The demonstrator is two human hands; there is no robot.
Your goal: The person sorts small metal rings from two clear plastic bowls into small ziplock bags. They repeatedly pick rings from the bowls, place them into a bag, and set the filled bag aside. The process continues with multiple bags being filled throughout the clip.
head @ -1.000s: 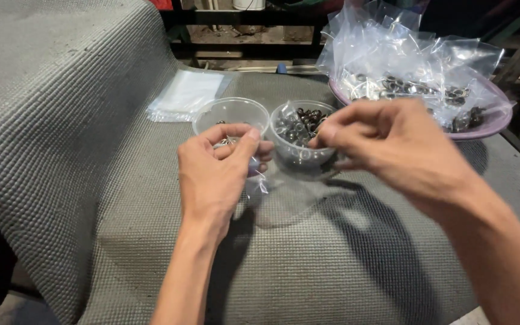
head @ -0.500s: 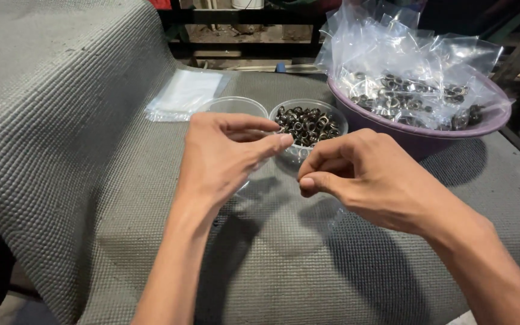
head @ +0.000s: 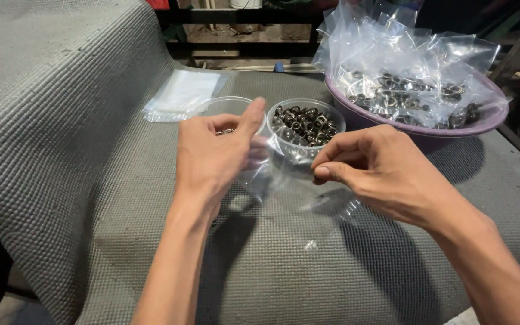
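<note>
Inspector: Hands first. Where do they stand against the cup of metal eyelets?

Assessor: Both in front of it, on the near side. The left hand is near-left of that cup, fingers curled, thumb raised, pinching one edge of a small clear plastic bag. The right hand is near-right of it, thumb and forefinger pressed together on the opposite edge. The bag hangs between them, just in front of the cup, over the grey textured mat.

Inspector: Other items?

Assessor: A second clear cup sits touching or just left of the eyelet cup; its contents are mostly hidden by the left hand. A purple basin of filled bags stands to the right, a stack of flat empty bags to the far left.

Inspector: Judgement on handling?

Assessor: The film is thin and slippery. In my view, grips should stay at the very rim, pulling evenly apart so the mouth opens square, kept close to the cup so nothing spills.
</note>
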